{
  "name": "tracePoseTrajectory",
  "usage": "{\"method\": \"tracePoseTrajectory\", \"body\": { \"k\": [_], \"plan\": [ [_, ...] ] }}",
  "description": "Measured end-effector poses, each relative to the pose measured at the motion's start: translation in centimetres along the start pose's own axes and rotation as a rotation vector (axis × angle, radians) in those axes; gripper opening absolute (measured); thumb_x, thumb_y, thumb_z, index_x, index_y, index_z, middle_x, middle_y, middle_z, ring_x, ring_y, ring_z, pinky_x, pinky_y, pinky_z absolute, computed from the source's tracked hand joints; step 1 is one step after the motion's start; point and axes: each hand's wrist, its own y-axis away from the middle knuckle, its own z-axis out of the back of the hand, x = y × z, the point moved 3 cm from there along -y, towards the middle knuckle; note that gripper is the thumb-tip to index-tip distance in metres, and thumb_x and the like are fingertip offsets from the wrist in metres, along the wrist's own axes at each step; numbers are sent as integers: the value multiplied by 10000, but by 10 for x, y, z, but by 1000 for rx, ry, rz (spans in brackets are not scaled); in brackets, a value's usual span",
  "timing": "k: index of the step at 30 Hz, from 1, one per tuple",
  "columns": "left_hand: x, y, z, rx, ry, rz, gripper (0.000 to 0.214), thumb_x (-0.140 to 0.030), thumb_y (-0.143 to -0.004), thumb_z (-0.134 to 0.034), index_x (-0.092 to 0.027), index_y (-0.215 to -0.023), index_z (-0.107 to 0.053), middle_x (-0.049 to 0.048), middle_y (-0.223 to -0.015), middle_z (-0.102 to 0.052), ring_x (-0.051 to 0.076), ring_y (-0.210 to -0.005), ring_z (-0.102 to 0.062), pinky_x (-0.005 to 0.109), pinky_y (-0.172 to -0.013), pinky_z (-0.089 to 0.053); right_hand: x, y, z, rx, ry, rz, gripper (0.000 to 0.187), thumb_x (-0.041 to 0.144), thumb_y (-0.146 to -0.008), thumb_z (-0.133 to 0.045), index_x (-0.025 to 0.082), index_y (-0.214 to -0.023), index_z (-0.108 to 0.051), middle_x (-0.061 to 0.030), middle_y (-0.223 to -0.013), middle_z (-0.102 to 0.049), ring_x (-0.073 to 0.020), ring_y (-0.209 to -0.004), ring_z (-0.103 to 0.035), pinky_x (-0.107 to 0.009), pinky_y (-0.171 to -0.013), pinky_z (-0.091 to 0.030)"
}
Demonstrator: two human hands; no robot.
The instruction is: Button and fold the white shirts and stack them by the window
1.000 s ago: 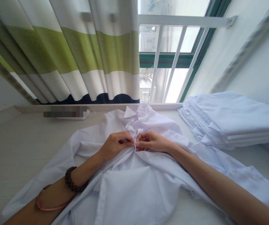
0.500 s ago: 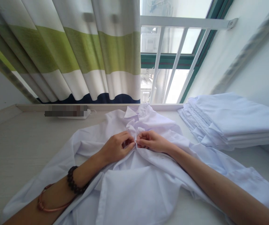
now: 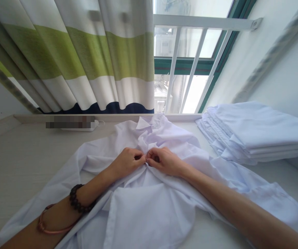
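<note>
A white shirt (image 3: pixel 149 207) lies spread over the pale surface, collar end toward the window and sleeves out to both sides. At the middle of its front, my left hand (image 3: pixel 128 162) pinches the cloth between thumb and fingers. My right hand (image 3: pixel 164 160) pinches the same spot from the other side, so the fingertips of both hands nearly meet. Any button between them is hidden by the fingers. A dark beaded bracelet (image 3: pixel 77 200) and a reddish bangle (image 3: pixel 42 226) circle my left forearm.
A stack of folded white garments (image 3: pixel 263 131) stands at the right by the wall. A white device (image 3: pixel 85 128), partly blurred out, sits at the back left. Behind are a striped curtain (image 3: pixel 86 55) and a window with a white railing (image 3: pixel 206 22).
My hands have come closer together at the front of the shirt, the right fingers now bent over the pinched cloth. The whole view has shifted slightly.
</note>
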Motion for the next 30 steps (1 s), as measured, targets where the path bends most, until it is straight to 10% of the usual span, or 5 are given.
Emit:
{"method": "tracePoseTrajectory", "body": {
  "k": [14, 30],
  "plan": [
    [0, 3, -4, 78, 295, -46, 364, -410, -896, -436, -150, -697, -594, -11, -678, -568, 124, -633, -497, 216, -607, -403, -10, -1, 11, 314, -579, -260, 356, 502, -773, -634, 149, -790, -591, 6, -691, -611, -53, -449, -389, -202, -421, -298],
    [-9, 7, -6, 50, 90, -204, 313, -316, -922, -390, -156, -747, -595, 28, -746, -612, 144, -699, -548, 241, -672, -423, 0, 8, 11, 167, 32, 157, 165, 219, -858, -496, 175, -710, -554, 29, -603, -554, -93, -549, -457, -217, -562, -354]
  ]
}}
